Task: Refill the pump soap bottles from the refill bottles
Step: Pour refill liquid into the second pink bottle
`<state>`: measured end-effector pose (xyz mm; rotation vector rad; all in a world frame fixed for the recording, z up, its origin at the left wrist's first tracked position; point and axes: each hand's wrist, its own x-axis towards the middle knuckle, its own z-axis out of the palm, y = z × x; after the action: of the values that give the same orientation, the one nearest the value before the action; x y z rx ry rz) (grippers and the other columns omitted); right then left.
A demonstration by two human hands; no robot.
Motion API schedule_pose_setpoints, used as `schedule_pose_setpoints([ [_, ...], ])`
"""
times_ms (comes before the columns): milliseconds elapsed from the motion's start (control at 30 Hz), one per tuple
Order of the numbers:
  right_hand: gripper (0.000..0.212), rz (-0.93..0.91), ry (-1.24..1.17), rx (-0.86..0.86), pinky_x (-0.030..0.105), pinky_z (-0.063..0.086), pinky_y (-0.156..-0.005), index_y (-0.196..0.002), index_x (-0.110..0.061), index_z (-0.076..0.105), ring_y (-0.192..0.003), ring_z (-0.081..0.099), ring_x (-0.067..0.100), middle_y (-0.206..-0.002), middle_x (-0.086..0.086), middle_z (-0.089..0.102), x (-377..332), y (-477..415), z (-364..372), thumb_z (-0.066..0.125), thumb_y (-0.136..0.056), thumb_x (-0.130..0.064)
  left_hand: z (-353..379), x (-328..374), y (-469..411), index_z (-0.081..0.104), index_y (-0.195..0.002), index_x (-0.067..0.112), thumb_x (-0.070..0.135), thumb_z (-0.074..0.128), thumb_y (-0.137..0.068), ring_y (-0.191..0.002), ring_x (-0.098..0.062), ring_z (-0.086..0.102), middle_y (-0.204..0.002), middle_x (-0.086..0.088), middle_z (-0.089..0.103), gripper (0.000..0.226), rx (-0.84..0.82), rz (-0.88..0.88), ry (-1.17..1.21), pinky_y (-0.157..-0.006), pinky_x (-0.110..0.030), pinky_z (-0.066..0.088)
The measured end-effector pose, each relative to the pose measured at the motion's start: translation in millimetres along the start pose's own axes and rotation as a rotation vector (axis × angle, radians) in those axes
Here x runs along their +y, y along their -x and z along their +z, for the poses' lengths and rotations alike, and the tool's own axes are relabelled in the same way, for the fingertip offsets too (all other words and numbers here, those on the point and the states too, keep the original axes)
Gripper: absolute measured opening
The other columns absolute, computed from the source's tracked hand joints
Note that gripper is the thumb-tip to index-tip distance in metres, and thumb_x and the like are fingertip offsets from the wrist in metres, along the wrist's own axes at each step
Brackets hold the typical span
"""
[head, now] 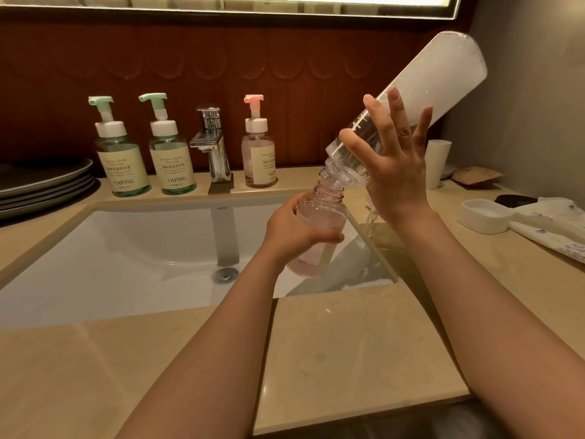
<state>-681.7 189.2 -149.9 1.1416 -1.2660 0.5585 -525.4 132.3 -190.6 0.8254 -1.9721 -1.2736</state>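
At nine o'clock a stack of grey plates (pixel 44 182) sits on the desk (pixel 348 343). Along the back ledge, from ten towards twelve, stand two green pump bottles (pixel 122 160) (pixel 171 156), the tap (pixel 212 144) and a pink pump bottle (pixel 258 153). All three bottles have their pumps on and stand well apart from your pour.

Your left grip (pixel 294 229) is wrapped round the open pink bottle (pixel 319 217). You hold it tilted over the sink (pixel 126 248), near the basin's three o'clock rim, so I judge any spill would fall into the bowl rather than on the stone. Its threaded mouth leans towards one o'clock to meet the refill bottle (pixel 411 99), whose neck touches that mouth.

Your right grip (pixel 392 160) is wide, its fingers spread fairly straight across the refill bottle's lower body. It props the bottle more than it clamps it, and the base is raised towards one o'clock. Clear liquid sits near the neck and foam clings higher up. The pink bottle looks partly filled, though the exact level is hard to read.

You have open room at six and at nine over the basin. At three o'clock it is tighter — a paper cup (pixel 437 160), a white dish (pixel 481 213) and some wrapped packets (pixel 550 229) lie near your right forearm. Watch the basin's rim just below the pink bottle's base.
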Motion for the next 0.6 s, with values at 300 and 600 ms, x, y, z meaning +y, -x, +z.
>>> schedule_pose_setpoints([
  [300,0.046,-0.032,-0.016,0.016,0.039,-0.016,-0.112,-0.115,-0.026,0.049,-0.130,0.019,0.036,-0.139,0.010,0.025,-0.8,-1.7,0.2,0.034,-0.081,0.000,-1.5,-0.6,0.4,0.046,-0.130,0.021,0.020,0.087,-0.058,-0.099,-0.012,0.046,-0.105,0.012,0.049,0.082,-0.032,-0.012,0.011,-0.083,-0.026,0.040],
  [600,0.051,-0.063,0.024,0.030,0.041,-0.017,-0.112,-0.116,-0.028,0.046,-0.130,0.019,0.036,-0.140,0.010,0.024,4.5,0.3,2.5,0.048,-0.077,0.005,-0.3,-0.1,1.0,0.048,-0.126,0.024,0.019,0.087,-0.058,-0.095,-0.010,0.047,-0.095,0.016,0.049,0.078,-0.032,-0.002,0.026,-0.080,-0.025,0.038],
])
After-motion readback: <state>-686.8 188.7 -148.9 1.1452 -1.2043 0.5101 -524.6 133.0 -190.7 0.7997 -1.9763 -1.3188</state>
